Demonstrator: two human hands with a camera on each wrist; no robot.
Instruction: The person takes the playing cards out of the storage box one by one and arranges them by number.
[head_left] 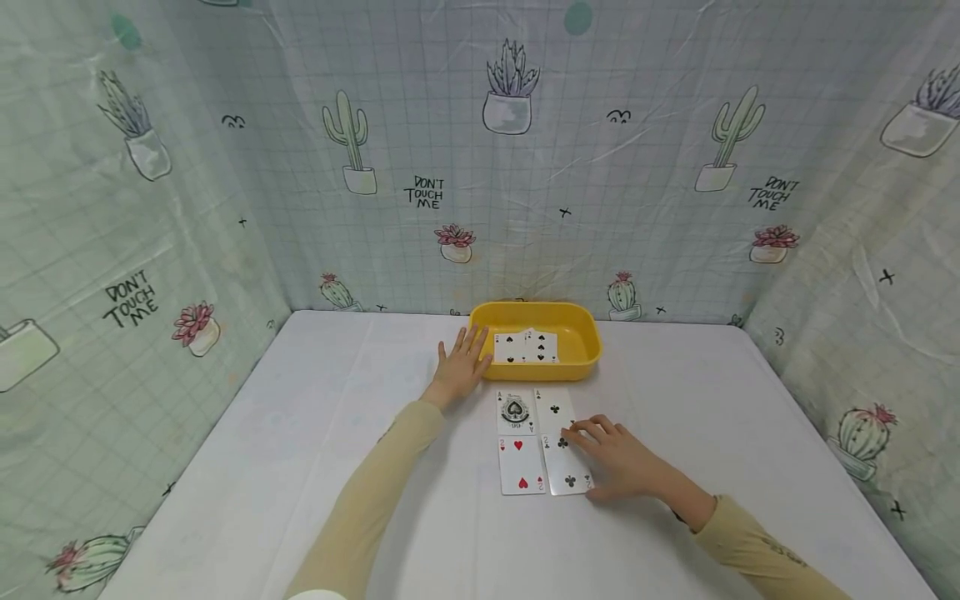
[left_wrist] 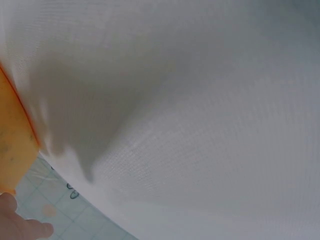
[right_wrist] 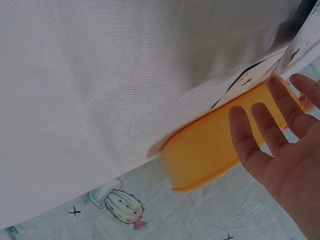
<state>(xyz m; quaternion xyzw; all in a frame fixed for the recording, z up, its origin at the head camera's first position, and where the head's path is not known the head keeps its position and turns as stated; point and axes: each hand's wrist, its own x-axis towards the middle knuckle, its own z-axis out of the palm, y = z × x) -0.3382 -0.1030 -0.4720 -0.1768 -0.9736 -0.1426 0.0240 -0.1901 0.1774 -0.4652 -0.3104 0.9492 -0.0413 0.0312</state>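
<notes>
My left hand (head_left: 457, 369) lies with straight, spread fingers on the left end of a yellow tray (head_left: 592, 361); only its thumb side shows in the left wrist view. The right hand (head_left: 621, 457) hovers over the right edge of the two of clubs (head_left: 558, 482), fingertips at its upper part and thumb by its lower right corner. In the right wrist view its fingers are spread and nearly straight. Left of that card lies the two of hearts (head_left: 521, 468). Above these two are the ace of spades (head_left: 516, 412) and the ace of clubs (head_left: 551, 400), all face up.
Inside the tray lie face-up cards (head_left: 517, 350) with black pips, side by side. The tray stands at the back of the white table (head_left: 360, 467), near a wall cloth (head_left: 570, 167) printed with cacti. More cloth hangs at both sides.
</notes>
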